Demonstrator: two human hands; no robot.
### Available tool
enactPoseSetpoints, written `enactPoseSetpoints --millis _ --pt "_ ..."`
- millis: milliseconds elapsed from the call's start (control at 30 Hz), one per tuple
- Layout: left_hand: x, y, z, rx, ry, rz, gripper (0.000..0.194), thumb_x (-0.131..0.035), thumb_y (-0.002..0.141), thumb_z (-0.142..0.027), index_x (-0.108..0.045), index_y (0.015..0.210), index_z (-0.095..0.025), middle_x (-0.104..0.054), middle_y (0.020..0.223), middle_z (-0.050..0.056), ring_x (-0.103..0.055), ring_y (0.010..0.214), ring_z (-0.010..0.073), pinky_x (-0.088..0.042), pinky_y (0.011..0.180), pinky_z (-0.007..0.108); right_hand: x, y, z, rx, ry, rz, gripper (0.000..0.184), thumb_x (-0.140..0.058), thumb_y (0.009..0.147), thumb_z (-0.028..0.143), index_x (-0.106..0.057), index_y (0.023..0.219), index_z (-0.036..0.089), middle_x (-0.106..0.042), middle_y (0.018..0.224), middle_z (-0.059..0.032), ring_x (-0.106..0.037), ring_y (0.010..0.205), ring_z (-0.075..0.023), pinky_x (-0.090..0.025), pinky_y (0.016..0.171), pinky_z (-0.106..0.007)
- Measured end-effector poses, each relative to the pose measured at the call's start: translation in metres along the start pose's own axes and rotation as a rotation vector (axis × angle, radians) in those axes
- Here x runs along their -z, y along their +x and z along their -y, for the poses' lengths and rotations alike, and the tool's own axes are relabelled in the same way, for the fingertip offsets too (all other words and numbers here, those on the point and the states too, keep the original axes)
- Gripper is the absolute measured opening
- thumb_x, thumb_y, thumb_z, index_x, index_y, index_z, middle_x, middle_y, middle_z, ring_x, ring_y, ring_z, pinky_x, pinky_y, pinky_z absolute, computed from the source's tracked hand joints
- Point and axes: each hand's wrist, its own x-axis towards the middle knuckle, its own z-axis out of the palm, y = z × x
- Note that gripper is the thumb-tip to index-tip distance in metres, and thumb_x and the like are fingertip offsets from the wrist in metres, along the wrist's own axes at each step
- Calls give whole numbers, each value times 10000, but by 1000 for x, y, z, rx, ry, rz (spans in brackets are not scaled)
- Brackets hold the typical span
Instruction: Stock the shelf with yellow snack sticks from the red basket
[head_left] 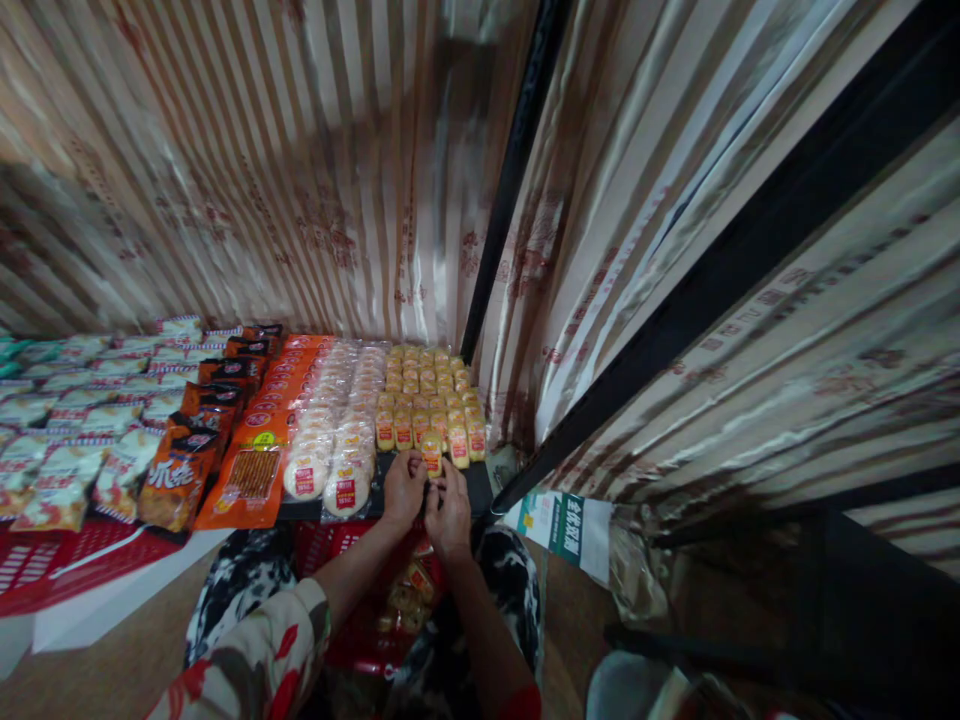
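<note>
My left hand [405,490] and my right hand [450,508] are close together at the front edge of a dark shelf [384,462]. Between their fingertips is a small yellow snack packet [432,454] with a red label, held from both sides and standing in front of the rows. Behind it, similar yellow packets [424,385] are lined up in several rows. Left of them lie clear-wrapped round white crackers [345,492] with red labels. Below my forearms, a red basket [360,655] holds more yellow-wrapped packets [411,598].
Orange stick-snack bags [251,475], dark orange bags [178,475] and white snack bags [60,480] fill the shelf's left. Another red basket [82,565] stands below. Striped curtains [337,180] hang behind; a black post [517,170] and slanting bar [675,320] border the right.
</note>
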Motion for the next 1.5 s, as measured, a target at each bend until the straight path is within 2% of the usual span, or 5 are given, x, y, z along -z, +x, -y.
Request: enactPoseSetpoints --millis 267,600,800,1267,1500 --pt "-2 11 -1 -8 35 1 25 -536 740 -164 -545 754 -181 -580 691 -7 -562 667 136 -438 691 256 -3 3 -3 20 -25 -27 466 -348 848 187 -464 1298 162 -470 1109 -144 -563 918 -185 -498 865 -368" --pt "-10 10 -4 -37 25 14 25 -532 743 -202 -540 751 -179 -585 682 -1 -569 665 142 -436 681 254 9 7 -2 20 -96 -95 451 -334 856 163 -460 1289 155 -412 1267 -167 -536 1064 -204 -462 926 -385" --pt "-13 12 0 -38 46 19 57 -514 758 -214 -549 770 -171 -608 716 11 -581 683 142 -441 680 255 12 13 -12 38 -265 -152 499 -351 839 152 -407 1333 112 -368 1363 -187 -352 1282 -270 -387 1002 -465" --pt "-15 17 1 -85 124 33 59 -503 783 -221 -534 780 -170 -602 743 19 -573 708 141 -435 693 253 11 14 -13 20 -303 -151 465 -379 811 137 -507 1258 139 -451 1181 -155 -510 980 -216 -467 867 -380" --pt "-18 18 6 -104 128 6 71 -515 770 -238 -511 726 -182 -575 702 3 -554 674 139 -432 678 259 9 12 -17 12 -386 -119 493 -366 805 129 -479 1284 158 -468 1069 -130 -512 963 -220 -482 804 -339"
